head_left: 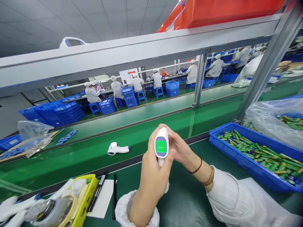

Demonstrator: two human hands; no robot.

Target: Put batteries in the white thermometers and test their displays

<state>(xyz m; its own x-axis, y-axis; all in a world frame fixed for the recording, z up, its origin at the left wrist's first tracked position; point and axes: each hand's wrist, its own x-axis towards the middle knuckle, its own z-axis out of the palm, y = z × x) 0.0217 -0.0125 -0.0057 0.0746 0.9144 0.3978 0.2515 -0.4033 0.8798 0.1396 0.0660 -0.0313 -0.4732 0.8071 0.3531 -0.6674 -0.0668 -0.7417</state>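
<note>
white plastic infrared thermometer (161, 145) clasped between left hand (152, 168) and right hand (180, 148), fingers curled snugly around it; open green desk (189, 205) toward the blue plastic crate (224, 130) on the right.

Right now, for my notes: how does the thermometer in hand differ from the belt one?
The handheld thermometer stands upright in the left hand and right hand; the belt thermometer lies on its side. The handheld thermometer's screen glows green; the belt thermometer shows no lit screen. Both are white.

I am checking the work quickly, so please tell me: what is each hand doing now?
Left hand: closed, holding the thermometer.
Right hand: closed, also holding the thermometer.
</note>
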